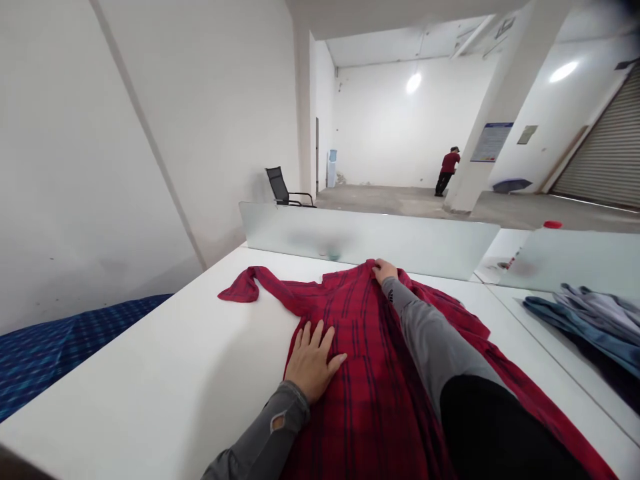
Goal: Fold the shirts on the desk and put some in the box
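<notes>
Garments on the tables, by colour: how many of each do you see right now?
Red plaid shirt: 1, under left hand and right hand
Blue-grey clothes: 1 pile, pieces cannot be told apart
Total: 2

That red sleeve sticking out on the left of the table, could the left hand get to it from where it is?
Probably yes. The left hand lies flat on the red plaid shirt, and the sleeve lies beyond it on bare white table with nothing between. The right hand is at the collar.
</notes>
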Demonstrator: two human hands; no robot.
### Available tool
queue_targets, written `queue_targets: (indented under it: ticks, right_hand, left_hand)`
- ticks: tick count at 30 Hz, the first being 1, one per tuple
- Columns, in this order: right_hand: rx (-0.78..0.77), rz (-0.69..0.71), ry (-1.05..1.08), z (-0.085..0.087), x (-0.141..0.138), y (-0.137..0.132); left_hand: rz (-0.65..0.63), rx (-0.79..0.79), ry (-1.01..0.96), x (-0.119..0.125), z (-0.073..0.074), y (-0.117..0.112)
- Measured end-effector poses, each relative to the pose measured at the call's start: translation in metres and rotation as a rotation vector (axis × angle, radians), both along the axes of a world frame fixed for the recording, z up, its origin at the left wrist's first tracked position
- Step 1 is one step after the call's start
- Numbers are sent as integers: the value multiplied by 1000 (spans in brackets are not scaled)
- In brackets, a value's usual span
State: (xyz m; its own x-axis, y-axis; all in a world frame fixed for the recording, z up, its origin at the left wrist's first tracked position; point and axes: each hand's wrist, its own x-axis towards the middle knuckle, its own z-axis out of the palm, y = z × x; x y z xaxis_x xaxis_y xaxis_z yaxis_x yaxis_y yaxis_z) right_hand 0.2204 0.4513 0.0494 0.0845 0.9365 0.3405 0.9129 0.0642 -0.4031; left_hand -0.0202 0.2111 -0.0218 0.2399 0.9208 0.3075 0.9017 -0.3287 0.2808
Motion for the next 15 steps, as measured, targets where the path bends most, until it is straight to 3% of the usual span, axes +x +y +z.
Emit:
queue_targets:
  ticks: [4,8,11,15]
  right_hand:
    - [-20,14,-40,-16,-2,1]
    - [-1,-38,-95,-2,25,-14]
    - [-57,-20,-176,7,56,-46]
    - [-200,89,-295,6,87,-99]
  left_hand:
    - [-5,-17,23,-1,-1,0]
    - [0,-28,54,-2,-1,1]
    - [-2,-30,83,-2,0,1]
    - [11,-10,138,-1,2,-1]
